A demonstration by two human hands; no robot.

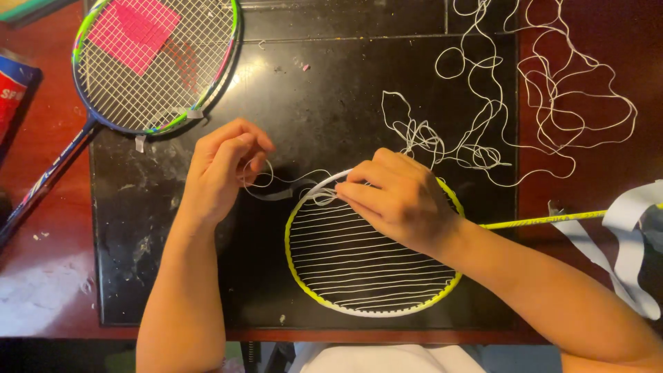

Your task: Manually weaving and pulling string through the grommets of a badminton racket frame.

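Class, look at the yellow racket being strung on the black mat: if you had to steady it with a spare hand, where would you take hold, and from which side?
Probably the bare lower rim of the yellow racket, reached from the near table edge. The right hand covers the upper rim, the left hand pulls the white string off to the left, and loose string lies beyond. The thin shaft to the right would likely twist.

Table top [173,276]: you see glossy black, scuffed and dusty.
Table edge [41,276]: reddish polished wood at 9 o'clock.
Yellow racket frame [304,283]: smooth, glossy.
String [552,90]: thin white cord, matt, at 1 o'clock.
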